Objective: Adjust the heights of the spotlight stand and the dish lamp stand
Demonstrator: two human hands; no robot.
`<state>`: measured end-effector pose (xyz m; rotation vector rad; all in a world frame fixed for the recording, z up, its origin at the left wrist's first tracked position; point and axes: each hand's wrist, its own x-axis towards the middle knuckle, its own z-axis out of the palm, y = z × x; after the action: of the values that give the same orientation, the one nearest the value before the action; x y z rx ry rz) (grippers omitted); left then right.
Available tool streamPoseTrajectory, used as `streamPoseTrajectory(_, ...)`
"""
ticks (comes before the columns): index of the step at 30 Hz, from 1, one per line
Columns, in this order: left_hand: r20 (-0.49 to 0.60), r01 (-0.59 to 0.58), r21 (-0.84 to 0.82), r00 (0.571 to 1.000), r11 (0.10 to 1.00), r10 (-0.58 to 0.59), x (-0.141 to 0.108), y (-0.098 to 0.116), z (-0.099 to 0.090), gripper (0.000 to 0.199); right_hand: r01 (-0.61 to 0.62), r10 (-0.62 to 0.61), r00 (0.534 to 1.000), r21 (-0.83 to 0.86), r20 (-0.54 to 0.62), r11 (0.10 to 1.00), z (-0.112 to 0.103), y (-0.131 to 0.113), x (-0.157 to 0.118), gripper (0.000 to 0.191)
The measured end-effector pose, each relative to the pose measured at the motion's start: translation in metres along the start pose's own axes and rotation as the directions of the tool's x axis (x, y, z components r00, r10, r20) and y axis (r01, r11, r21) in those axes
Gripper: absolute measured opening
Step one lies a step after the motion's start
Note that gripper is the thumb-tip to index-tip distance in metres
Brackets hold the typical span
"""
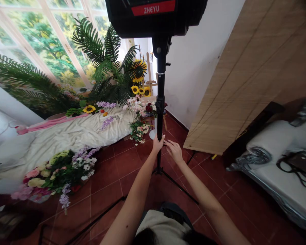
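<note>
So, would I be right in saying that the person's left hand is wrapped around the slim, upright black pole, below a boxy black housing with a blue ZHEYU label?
Not quite: the ZHEYU label is red, not blue, as the head view shows. The left hand is indeed wrapped around the pole, below the housing.

Prob. a photo studio: boxy blk ZHEYU-labelled unit (155,20) on slim blk tripod stand (160,85), cream crinkled drape (66,131) w/ mixed pastel flower bunch (51,173), wht-framed garden-scene window (44,39), ornate silver-trimmed wht sofa (265,170).
</note>
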<state>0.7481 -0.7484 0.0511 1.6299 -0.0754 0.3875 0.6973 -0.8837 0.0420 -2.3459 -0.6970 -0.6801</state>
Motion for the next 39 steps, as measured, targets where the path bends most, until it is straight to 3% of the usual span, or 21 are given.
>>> streamPoseTrajectory(2, 0.003, 0.03, -0.004, 1.0, 1.0, -0.03, 0.0, 0.002, 0.0, 0.037, -0.094, 0.093, 0.994, -0.003, -0.062, 0.996, -0.004, 0.008, 0.002, 0.029)
streamPoseTrajectory(6, 0.007, 0.035, -0.011, 0.999, 0.999, -0.035, -0.001, 0.005, 0.0, 0.036, -0.303, 0.31, 0.935, 0.069, -0.172, 0.951, -0.018, 0.015, 0.003, 0.031)
streamPoseTrajectory(8, 0.003, 0.032, -0.012, 0.999, 0.999, -0.032, -0.002, 0.004, 0.0, 0.036, -0.285, 0.299, 0.943, 0.104, -0.145, 0.953, -0.027, 0.011, 0.004, 0.031)
streamPoseTrajectory(13, 0.001, -0.013, -0.006, 1.0, 1.0, 0.013, -0.001, 0.001, 0.0, 0.038, -0.085, 0.085, 0.996, 0.064, 0.004, 0.994, -0.035, -0.001, 0.015, 0.049)
streamPoseTrajectory(17, 0.006, -0.01, 0.043, 1.0, 0.999, 0.01, 0.0, -0.002, 0.0, 0.038, -0.029, 0.028, 0.998, 0.016, 0.054, 0.999, -0.025, 0.003, 0.02, 0.029)
streamPoseTrajectory(20, -0.012, -0.015, 0.046, 1.0, 0.999, 0.016, 0.001, -0.004, 0.001, 0.038, -0.061, 0.06, 0.998, 0.025, 0.027, 0.998, -0.017, 0.005, 0.017, 0.021)
streamPoseTrajectory(23, -0.022, -0.005, 0.027, 1.0, 1.0, 0.006, 0.002, -0.004, 0.001, 0.038, -0.221, 0.222, 0.975, 0.157, 0.008, 0.963, -0.008, 0.004, 0.013, 0.028)
streamPoseTrajectory(25, -0.013, 0.009, 0.024, 1.0, 1.0, -0.008, 0.001, -0.004, 0.001, 0.038, -0.404, 0.394, 0.913, 0.388, 0.11, 0.829, 0.001, 0.002, 0.012, 0.035)
streamPoseTrajectory(27, -0.008, 0.005, 0.038, 1.0, 0.999, -0.004, 0.001, -0.003, 0.001, 0.038, -0.575, 0.492, 0.807, 0.627, 0.328, 0.526, 0.011, 0.001, 0.012, 0.039)
streamPoseTrajectory(29, -0.018, -0.011, 0.056, 1.0, 0.998, 0.012, 0.0, -0.002, 0.001, 0.038, -0.656, 0.471, 0.726, 0.712, 0.501, 0.252, 0.019, 0.001, 0.011, 0.035)
streamPoseTrajectory(31, -0.022, -0.015, 0.068, 1.0, 0.998, 0.017, 0.0, -0.002, 0.001, 0.038, -0.682, 0.438, 0.698, 0.712, 0.567, 0.166, 0.026, 0.0, 0.008, 0.029)
streamPoseTrajectory(33, -0.014, -0.007, 0.071, 1.0, 0.997, 0.008, 0.0, -0.003, 0.001, 0.038, -0.711, 0.456, 0.669, 0.685, 0.587, 0.162, 0.028, -0.002, 0.003, 0.023)
streamPoseTrajectory(35, -0.002, -0.004, 0.072, 1.0, 0.997, 0.004, 0.001, -0.003, 0.001, 0.039, -0.722, 0.523, 0.657, 0.652, 0.543, 0.23, 0.027, -0.003, -0.002, 0.016)
streamPoseTrajectory(39, 0.003, -0.021, 0.075, 1.0, 0.997, 0.021, 0.001, -0.003, 0.001, 0.038, -0.617, 0.544, 0.771, 0.6, 0.331, 0.51, 0.02, -0.006, -0.002, 0.021)
